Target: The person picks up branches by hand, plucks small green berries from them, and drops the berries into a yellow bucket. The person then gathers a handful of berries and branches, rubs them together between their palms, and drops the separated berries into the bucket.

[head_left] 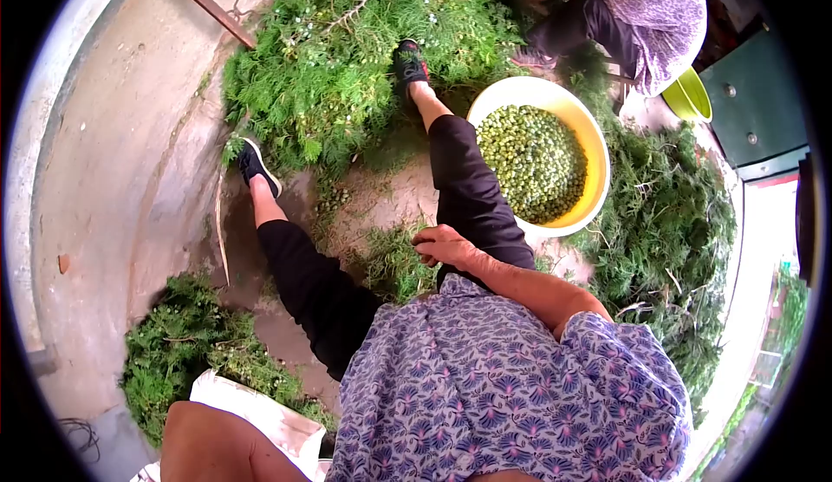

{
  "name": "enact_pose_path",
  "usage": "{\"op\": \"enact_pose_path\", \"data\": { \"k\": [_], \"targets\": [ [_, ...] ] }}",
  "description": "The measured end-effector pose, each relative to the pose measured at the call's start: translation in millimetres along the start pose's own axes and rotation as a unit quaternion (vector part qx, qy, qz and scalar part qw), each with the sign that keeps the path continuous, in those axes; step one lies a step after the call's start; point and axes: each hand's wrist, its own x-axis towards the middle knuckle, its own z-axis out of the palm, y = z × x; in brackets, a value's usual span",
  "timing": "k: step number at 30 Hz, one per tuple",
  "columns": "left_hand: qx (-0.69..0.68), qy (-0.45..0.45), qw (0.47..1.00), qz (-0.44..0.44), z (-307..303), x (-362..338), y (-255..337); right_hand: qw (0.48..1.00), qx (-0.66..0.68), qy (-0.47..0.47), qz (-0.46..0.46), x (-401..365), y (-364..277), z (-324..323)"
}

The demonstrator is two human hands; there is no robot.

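Observation:
My right hand (442, 244) rests against my right thigh in black trousers. Its fingers are curled into a small bunch of green sprigs (394, 261) lying between my legs. Of my left arm only a bare stretch (217, 443) shows at the bottom left, and its hand is out of view. Just right of my right leg stands a yellow basin (600, 148) with a white rim, filled with small green berries (533, 161). My feet in black shoes (409, 61) reach into a big heap of feathery green branches (347, 57).
Another person in purple patterned clothes (663, 9) sits at the top right beside a lime-green bowl (689, 96). More cut greenery lies at the right (667, 222) and bottom left (178, 352). A white bag (264, 413) lies near my left side. A concrete wall (104, 179) curves along the left.

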Motion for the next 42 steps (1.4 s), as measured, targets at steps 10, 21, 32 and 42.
{"op": "enact_pose_path", "data": {
  "k": [10, 21, 32, 42],
  "targets": [
    [0.019, -0.004, 0.999, -0.031, 5.3, -5.3, -8.3, 1.0, -0.011, 0.012, 0.002, -0.9, 0.0, -0.4],
    [0.002, -0.01, 0.999, -0.041, 13.6, -5.4, -18.4, 0.999, -0.013, 0.033, -0.01, 2.5, 3.6, 4.2],
    [-0.003, -0.024, 0.999, -0.044, 20.4, -2.5, -22.1, 0.999, -0.042, 0.028, -0.009, -2.3, -1.9, 0.8],
    [-0.007, -0.025, 0.999, -0.039, 22.9, -0.3, -22.3, 0.999, -0.034, 0.028, -0.021, -1.8, 2.1, 1.7]
  ]
}}
